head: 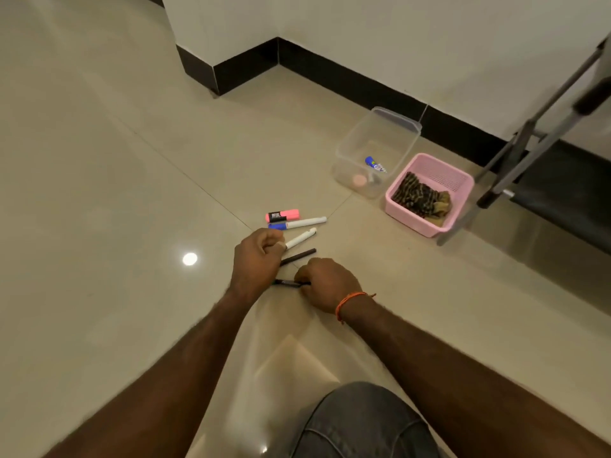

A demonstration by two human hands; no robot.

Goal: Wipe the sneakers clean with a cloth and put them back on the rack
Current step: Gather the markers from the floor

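The person's left hand has its fingers curled around the near end of a white marker, and the right hand pinches a thin black pen lying on the tiled floor. Between the two sets of fingers lies a dark brown pen. Just beyond the left fingers lie a blue-capped white marker and a pink highlighter, side by side. Farther off, past the right fingers, a clear plastic box holds a blue tube and a small pink round thing. Touching it on the right, a pink basket holds the crumpled patterned cloth. A metal rack stands just beyond the basket. No sneakers can be seen.
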